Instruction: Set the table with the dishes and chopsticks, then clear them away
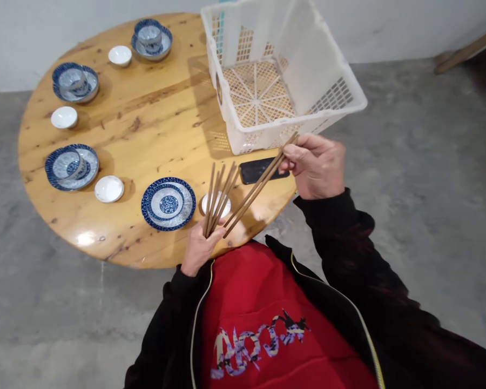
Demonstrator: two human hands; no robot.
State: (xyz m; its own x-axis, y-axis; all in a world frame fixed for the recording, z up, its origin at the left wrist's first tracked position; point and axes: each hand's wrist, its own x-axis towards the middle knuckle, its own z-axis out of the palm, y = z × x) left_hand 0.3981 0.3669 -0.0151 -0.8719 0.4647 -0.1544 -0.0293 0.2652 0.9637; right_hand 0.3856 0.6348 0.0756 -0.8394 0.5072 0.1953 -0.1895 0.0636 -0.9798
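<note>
Several brown chopsticks (219, 197) fan upward out of my left hand (202, 246), which is closed around their lower ends near the table's front edge. My right hand (316, 165) pinches two more chopsticks (256, 193) by their upper ends. These two slant down to the left, their lower tips close to my left thumb. Behind the bunch in my left hand, a small white bowl (222, 208) is partly hidden. Left of it stands a blue-and-white bowl (169, 203) on a patterned plate. A black phone (249, 172) lies beneath the chopsticks in my right hand.
A large white plastic basket (263, 129) stands at the right of the round wooden table (146, 146). Around the left side sit more blue-patterned dish sets (72, 167), (76, 82), (152, 40), with small white bowls (109, 189), (64, 117), (120, 55) beside them.
</note>
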